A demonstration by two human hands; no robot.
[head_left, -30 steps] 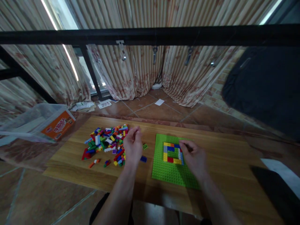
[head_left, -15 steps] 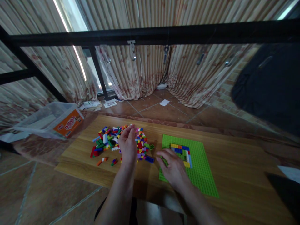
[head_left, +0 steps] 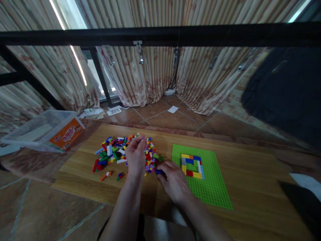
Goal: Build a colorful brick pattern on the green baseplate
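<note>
1. The right hand [head_left: 174, 179] has its grip closed on a dark-blue plastic brick [head_left: 159, 171] beside the right edge of a multicoloured plastic brick pile [head_left: 116, 154].
2. The left hand [head_left: 135, 154] is before the pile, fingers curled; whether its grip holds anything, I cannot tell.
3. Right of both hands, a green studded plastic baseplate [head_left: 213, 182] lies on the brown wooden desk [head_left: 253, 180], bearing a multicoloured rectangular brick frame [head_left: 190, 173].

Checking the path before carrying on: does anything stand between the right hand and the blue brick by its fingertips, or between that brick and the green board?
Nothing visible stands between the right hand and the blue brick; the hand is right at it. Toward the green board, only that hand shows in between, hiding part of the table.
</note>
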